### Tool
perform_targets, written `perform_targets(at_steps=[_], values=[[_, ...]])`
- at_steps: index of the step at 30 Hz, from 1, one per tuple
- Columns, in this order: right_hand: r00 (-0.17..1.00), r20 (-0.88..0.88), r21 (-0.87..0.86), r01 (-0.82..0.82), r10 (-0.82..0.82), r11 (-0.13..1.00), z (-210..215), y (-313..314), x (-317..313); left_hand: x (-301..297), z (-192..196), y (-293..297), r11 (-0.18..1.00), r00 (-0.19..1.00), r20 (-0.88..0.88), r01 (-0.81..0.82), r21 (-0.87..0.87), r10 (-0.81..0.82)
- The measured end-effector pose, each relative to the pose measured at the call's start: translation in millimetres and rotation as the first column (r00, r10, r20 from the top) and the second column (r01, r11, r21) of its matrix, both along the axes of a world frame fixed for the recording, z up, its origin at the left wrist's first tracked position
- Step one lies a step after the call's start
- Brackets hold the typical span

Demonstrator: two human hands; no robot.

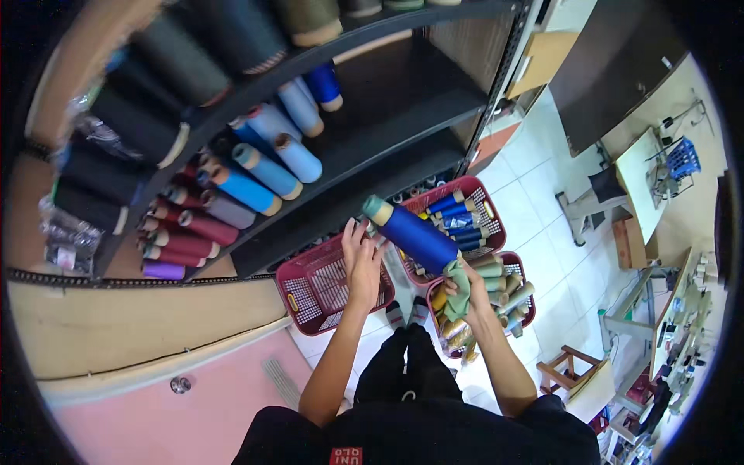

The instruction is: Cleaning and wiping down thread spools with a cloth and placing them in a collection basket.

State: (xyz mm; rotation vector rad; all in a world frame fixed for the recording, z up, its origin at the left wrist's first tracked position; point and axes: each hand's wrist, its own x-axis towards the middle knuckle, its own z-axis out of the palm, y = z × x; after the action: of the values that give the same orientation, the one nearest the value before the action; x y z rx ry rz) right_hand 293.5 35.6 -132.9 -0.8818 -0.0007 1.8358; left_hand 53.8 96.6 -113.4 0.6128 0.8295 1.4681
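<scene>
A large spool of dark blue thread with a pale green tube end is tilted in front of me, over the baskets. My right hand is closed on a green cloth, which lies against the spool's lower end. Whether these fingers also grip the spool itself is hidden by the cloth. Just left of the spool's upper end, my left hand has its fingers stretched out and apart; I see nothing held in it.
A red basket stands below my left hand. Another basket holds blue spools, and a third holds green and tan ones. Black shelves with thread spools rise ahead. A wooden stool stands at right.
</scene>
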Motion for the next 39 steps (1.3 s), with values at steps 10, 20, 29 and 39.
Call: perform_targets(at_steps=[10, 20, 29, 39], values=[[0.987, 0.09, 0.235, -0.154, 0.136, 0.96, 119, -34, -62, 18, 56, -23, 0.998, 0.998, -0.044, 0.051, 0.04, -0.049], [0.62, 0.752, 0.536, -0.379, -0.223, 0.754, 235, -27, -28, -26, 113, -31, 0.963, 0.969, 0.048, 0.247, -0.105, -0.243], [0.185, 0.58, 0.62, -0.731, -0.794, 0.283, 229, 24, -110, -6, 117, -54, 0.971, 0.966, 0.173, 0.214, -0.105, -0.194], [0.304, 0.773, 0.626, -0.502, -0.556, 0.597, 199, 39, -93, -26, 114, -65, 0.944, 0.926, 0.31, 0.278, -0.178, -0.214]])
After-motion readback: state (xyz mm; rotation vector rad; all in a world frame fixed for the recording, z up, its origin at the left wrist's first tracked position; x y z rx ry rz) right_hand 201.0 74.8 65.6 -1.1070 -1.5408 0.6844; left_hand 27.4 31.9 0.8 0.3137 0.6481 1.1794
